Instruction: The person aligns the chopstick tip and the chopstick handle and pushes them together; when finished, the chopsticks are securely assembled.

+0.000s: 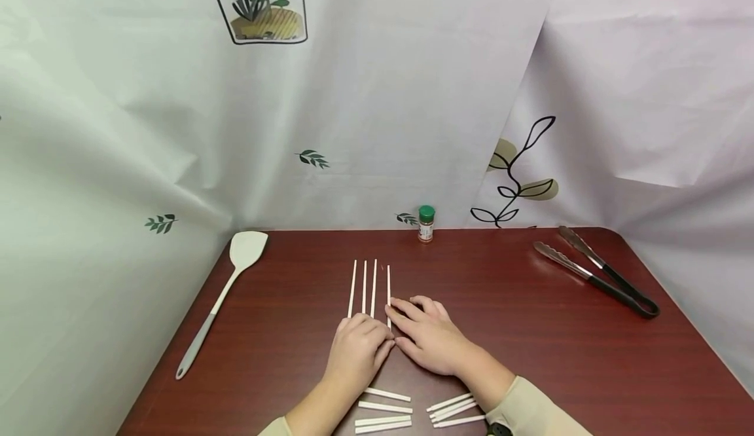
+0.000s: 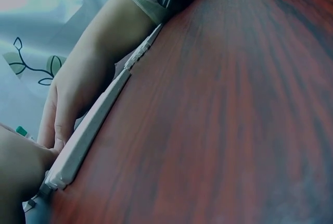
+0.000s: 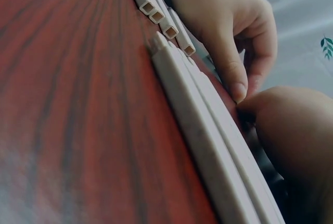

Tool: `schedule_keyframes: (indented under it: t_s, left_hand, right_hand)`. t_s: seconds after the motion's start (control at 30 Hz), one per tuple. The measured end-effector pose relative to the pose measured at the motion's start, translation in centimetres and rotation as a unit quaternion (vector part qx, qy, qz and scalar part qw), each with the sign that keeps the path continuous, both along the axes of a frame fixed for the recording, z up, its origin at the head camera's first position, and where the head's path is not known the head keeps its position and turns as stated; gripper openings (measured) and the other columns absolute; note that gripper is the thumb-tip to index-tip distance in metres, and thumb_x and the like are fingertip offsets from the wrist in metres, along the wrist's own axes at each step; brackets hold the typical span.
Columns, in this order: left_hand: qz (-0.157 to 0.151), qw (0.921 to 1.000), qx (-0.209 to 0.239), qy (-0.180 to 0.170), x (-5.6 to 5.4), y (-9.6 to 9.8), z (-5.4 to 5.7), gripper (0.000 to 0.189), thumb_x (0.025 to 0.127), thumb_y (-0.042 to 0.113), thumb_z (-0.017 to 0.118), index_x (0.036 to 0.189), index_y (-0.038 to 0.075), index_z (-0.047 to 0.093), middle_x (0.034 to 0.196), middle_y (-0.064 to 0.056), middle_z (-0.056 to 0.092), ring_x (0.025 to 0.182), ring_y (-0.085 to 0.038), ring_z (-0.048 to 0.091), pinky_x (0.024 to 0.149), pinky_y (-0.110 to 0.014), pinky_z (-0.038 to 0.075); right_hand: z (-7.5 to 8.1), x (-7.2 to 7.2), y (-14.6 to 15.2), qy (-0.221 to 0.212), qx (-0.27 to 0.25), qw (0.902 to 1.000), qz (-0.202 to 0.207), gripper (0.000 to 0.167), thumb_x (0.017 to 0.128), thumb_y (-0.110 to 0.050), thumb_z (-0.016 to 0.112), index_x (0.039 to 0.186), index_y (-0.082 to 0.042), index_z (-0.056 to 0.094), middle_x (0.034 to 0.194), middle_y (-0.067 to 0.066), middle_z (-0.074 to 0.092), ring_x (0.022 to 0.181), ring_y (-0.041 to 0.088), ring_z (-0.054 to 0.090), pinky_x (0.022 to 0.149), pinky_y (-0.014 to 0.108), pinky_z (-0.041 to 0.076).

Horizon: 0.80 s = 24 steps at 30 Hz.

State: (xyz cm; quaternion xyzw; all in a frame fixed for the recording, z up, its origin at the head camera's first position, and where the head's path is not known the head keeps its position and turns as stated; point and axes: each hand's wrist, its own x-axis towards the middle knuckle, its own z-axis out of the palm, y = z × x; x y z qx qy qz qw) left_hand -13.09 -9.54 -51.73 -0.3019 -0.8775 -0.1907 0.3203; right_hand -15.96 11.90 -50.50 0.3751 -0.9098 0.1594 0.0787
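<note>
One stick (image 1: pixel 389 283) at frame centre points toward the top edge, touched by the nearer, straight-fingered right hand (image 1: pixel 431 339); whether the left hand (image 1: pixel 358 349) grips anything is unclear.

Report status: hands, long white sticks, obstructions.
Right hand touches rightmost long white stick; left hand by its near end, grip unclear. Other three long sticks lie to its left. Spatula and tongs aside, clear of hands.

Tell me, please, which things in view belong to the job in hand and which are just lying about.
In the job, it seems:
four long white sticks, the rightmost touched by the right hand
white sticks nearer the person, in two groups (probably)

Apparently just lying about:
spatula
tongs
green-capped jar
</note>
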Motion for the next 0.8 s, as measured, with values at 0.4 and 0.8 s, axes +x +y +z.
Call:
schedule_keyframes:
  t_s: [0.4, 0.8]
  left_hand:
    - [0.016, 0.9998, 0.009, 0.002, -0.24, -0.05, -0.08, 0.021, 0.076, 0.022, 0.094, 0.085, 0.023, 0.076, 0.092, 0.011, 0.076, 0.089, -0.013, 0.066, 0.072, -0.035, 0.046]
    - [0.008, 0.9998, 0.02, 0.006, -0.24, 0.01, -0.16, 0.02, 0.075, 0.019, 0.094, 0.086, 0.022, 0.077, 0.093, 0.01, 0.076, 0.09, -0.014, 0.066, 0.073, -0.036, 0.046]
  right_hand:
    - [-0.05, 0.05, -0.04, -0.015, 0.02, 0.9997, 0.0, 0.057, 0.106, -0.037, 0.06, 0.16, -0.019, 0.053, 0.166, 0.003, 0.045, 0.143, 0.034, 0.043, 0.115, 0.058, 0.034]
    - [-0.23, 0.02, 0.02, -0.028, -0.025, 0.9993, -0.006, 0.056, 0.102, -0.036, 0.067, 0.155, -0.019, 0.059, 0.162, 0.005, 0.05, 0.141, 0.032, 0.045, 0.113, 0.06, 0.035]
